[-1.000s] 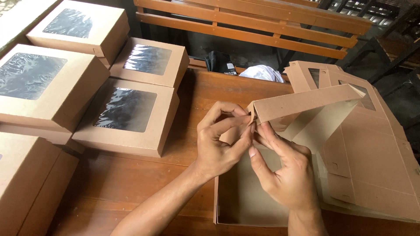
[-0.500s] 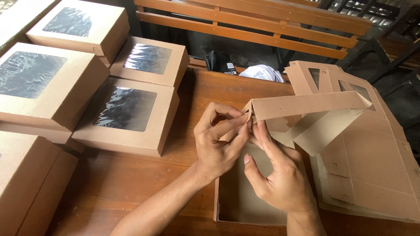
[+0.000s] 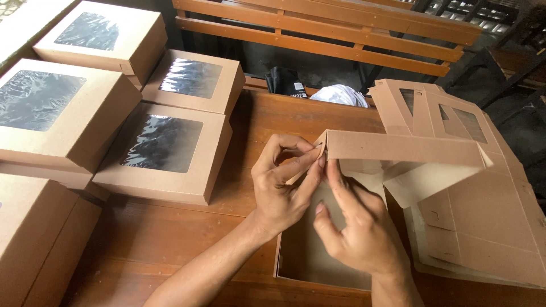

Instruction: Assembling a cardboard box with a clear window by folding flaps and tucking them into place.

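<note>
The left hand [image 3: 284, 190] has its thumb and forefinger pinched shut on the near-left corner of the half-folded cardboard box [image 3: 398, 153], the other fingers curled loosely behind. The right hand [image 3: 355, 227] is partly open: its forefinger lies straight up along the inside of that same corner, pressing the card, while the middle finger and thumb bend inward and hold nothing that can be made out. Both wrists come up from the near edge of the wooden table [image 3: 170, 239], the left forearm slanting in from the near-left, the right hand upright over the box's open tray, knuckles toward the camera.

The box sits at the near-right part of the table, its long flap held level above the tray. Just beyond and right of it lies a stack of flat unfolded boxes [image 3: 489, 210]. Finished window boxes [image 3: 162, 150] are piled along the left edge.

Since the earlier frame the flap has dropped from tilted to nearly level, and the right forefinger has slid higher into the corner.
</note>
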